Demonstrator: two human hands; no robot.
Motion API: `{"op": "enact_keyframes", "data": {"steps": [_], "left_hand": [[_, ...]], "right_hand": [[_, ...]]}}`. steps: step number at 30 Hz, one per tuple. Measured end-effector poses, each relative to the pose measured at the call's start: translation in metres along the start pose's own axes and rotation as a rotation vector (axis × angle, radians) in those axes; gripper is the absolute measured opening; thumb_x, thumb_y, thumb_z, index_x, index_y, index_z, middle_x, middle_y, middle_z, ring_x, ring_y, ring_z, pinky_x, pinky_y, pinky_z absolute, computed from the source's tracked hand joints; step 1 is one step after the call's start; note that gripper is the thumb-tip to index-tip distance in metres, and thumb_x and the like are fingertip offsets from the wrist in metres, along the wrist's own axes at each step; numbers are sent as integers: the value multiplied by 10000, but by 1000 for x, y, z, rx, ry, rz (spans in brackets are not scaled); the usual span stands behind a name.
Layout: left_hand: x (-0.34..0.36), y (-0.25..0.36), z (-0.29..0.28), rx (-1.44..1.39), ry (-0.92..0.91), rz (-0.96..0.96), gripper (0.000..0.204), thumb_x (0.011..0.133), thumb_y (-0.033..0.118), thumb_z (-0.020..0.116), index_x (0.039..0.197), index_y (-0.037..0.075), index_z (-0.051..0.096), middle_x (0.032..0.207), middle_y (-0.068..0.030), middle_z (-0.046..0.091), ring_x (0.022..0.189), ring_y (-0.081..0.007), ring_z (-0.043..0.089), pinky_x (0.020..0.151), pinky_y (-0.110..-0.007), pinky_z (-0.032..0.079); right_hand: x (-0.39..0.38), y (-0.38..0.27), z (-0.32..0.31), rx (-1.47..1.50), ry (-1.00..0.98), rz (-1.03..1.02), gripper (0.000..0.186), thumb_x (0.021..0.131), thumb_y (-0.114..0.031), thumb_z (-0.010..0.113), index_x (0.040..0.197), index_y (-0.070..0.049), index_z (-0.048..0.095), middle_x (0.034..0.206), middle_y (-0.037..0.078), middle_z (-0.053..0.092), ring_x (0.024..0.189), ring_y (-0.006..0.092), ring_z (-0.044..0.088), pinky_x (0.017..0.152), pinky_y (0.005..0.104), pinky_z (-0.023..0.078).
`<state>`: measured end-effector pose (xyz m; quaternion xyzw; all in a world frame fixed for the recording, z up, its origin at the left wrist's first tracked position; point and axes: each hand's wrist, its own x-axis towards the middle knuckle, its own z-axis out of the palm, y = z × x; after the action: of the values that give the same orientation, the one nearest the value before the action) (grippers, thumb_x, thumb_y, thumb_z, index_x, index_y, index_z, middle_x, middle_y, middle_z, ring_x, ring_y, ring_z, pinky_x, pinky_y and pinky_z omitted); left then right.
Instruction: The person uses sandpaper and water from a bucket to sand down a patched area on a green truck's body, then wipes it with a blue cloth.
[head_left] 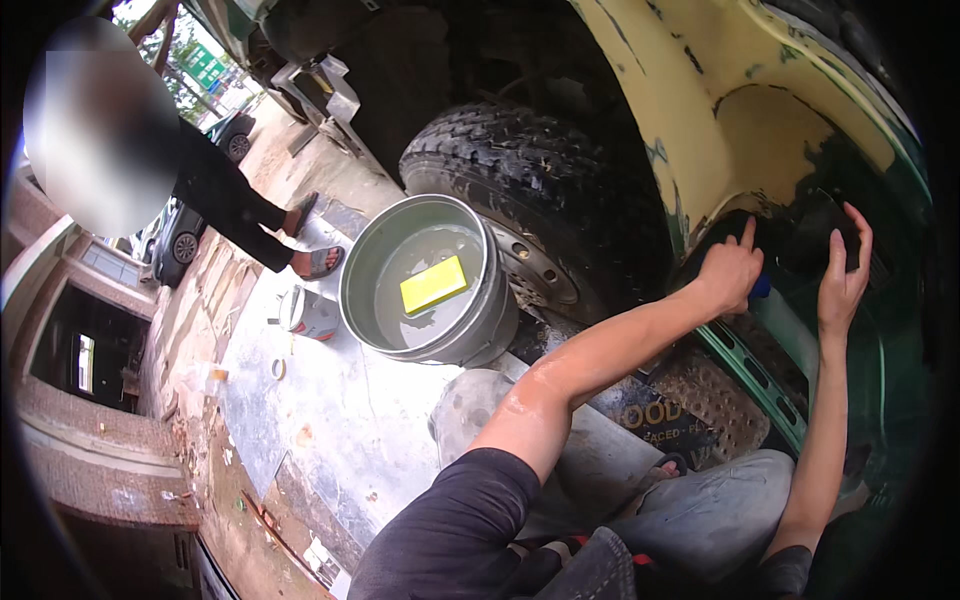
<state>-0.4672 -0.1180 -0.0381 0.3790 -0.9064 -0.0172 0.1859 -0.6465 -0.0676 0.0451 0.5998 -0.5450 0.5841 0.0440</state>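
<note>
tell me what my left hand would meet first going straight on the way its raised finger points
Likely the yellow-and-green vehicle panel, near the lower edge of its yellow area, just ahead of the left hand. Depth is unclear; it may already be touching.

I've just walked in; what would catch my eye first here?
Probably the bright yellow block in the gray bucket of cloudy water, near the middle of the view. Just behind it looms a big, chunky-treaded tire. To the right, the person's bare left hand and right hand are raised at patchy tan-and-green bodywork.
</note>
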Motion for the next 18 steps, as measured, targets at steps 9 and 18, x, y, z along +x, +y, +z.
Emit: {"op": "enact_keyframes", "data": {"steps": [9, 18], "left_hand": [[-45, -19, 4, 131, -298, -12, 1073, 586, 564, 885, 1458, 61, 513, 1626, -299, 274, 1305, -413, 500, 1000, -469, 506], [-49, -31, -72, -983, -156, -238, 1172, 677, 349, 950, 1572, -13, 286, 1582, -339, 320, 1453, -436, 396, 1178, -489, 384]], "right_hand": [[48, -10, 30, 170, -362, -86, 441, 965, -89, 653, 1386, 15, 571, 1412, 120, 607, 1372, 222, 505, 1173, 353, 324], [48, 2, 23, 320, -186, 28, 222, 976, -95, 681, 1166, 14, 643, 1087, 41, 626, 1043, 119, 556, 970, 267, 414]]}}
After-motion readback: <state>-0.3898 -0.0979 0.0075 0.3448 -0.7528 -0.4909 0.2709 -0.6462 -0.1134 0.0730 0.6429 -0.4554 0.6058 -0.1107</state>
